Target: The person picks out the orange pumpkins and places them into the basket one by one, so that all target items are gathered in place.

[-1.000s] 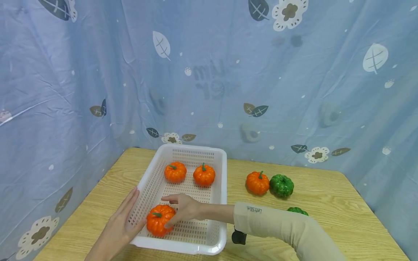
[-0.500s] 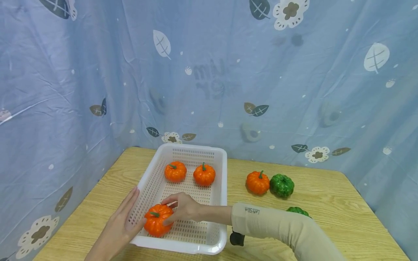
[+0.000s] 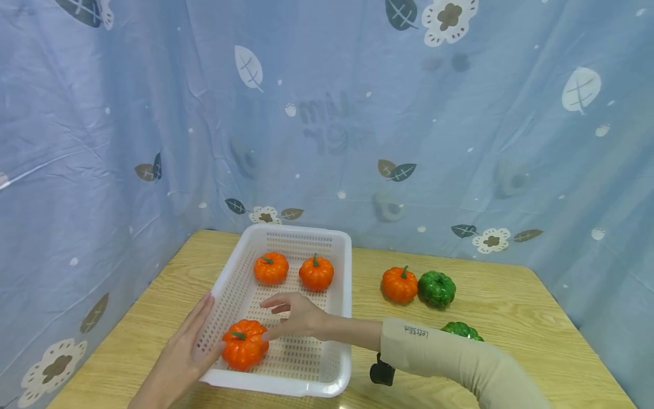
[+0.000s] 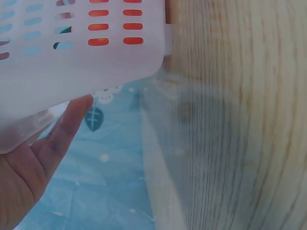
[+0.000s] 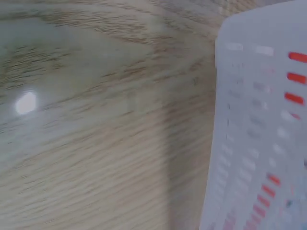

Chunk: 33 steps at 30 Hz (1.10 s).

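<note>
My left hand [image 3: 179,346] grips the left rim of a white perforated plastic basket [image 3: 347,284], thumb over the inside, fingers along the outer wall. In the left wrist view, a digit of the left hand [image 4: 60,136] lies against the rim. Inside the basket, an orange toy pumpkin [image 3: 244,345] with a green stem sits in the front left corner. Just right of it, my right hand [image 3: 300,317] hovers with fingers apart, holding nothing; its thumb tip overlaps the pumpkin's edge. Two more orange pumpkins, left [image 3: 271,269] and right [image 3: 317,274], sit toward the back.
On the wooden table [image 3: 511,318], right of the basket, an orange pumpkin [image 3: 399,286] stands beside a green one [image 3: 436,289]. Another green pumpkin [image 3: 462,330] is partly hidden by the right sleeve [image 3: 444,352]. A patterned blue curtain [image 3: 327,113] encloses the back and sides.
My right hand has let go of the front pumpkin and drawn slightly up and right. That pumpkin shifted a little left. My left hand keeps its place on the rim.
</note>
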{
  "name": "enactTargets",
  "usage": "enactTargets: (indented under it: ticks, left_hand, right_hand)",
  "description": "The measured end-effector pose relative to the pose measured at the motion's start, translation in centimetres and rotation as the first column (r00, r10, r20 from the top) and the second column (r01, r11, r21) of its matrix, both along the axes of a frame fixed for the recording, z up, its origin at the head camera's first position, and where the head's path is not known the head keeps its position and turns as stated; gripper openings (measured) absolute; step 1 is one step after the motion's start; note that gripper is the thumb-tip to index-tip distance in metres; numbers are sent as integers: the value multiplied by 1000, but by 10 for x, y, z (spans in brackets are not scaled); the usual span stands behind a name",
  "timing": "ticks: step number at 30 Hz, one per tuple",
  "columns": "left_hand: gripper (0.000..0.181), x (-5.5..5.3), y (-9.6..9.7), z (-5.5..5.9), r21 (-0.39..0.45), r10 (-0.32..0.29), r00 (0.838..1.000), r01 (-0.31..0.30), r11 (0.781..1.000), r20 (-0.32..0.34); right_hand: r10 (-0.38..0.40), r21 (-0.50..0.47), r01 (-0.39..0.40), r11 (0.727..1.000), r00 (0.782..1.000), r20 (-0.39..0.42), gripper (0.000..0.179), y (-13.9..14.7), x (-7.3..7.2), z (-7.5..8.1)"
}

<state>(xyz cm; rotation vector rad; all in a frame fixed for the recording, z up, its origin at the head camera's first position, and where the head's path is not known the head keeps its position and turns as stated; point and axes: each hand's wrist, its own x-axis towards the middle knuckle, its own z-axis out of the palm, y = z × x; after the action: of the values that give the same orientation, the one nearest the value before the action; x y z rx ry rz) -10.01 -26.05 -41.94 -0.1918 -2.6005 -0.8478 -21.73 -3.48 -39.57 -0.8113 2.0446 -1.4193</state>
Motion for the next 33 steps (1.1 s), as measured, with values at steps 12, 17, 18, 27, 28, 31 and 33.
enactTargets:
  ticks: [12,17,18,27,28,31,33]
  left_hand:
    - [86,-2,-5,-3,21,-22,999,22,1000,37]
    - [84,-4,-5,-6,9,-27,999,27,1000,20]
    - [83,-4,-5,-6,8,-27,999,27,1000,21]
    - [83,-4,-5,-7,-23,-18,1000,18,1000,-11]
    - [83,-4,-5,-8,-23,-15,1000,15,1000,-10]
    - [82,-3,-5,-8,-13,-11,1000,12,1000,5]
    - [81,-4,-4,-8,-6,-10,1000,10,1000,25]
  right_hand:
    - [-38,-240,32,970,999,-22,62,101,-27,47]
    - [-44,-243,27,970,997,-64,66,153,-47,51]
    - [-25,-231,7,973,997,-75,65,165,-52,49]
    - [133,-197,-144,970,989,-67,64,233,-103,25]
    - [138,-194,-147,970,989,-61,64,237,-108,24]
    - [146,-180,-149,972,989,-30,66,247,-119,20]
    - [147,-172,-148,974,989,-21,66,252,-125,18]
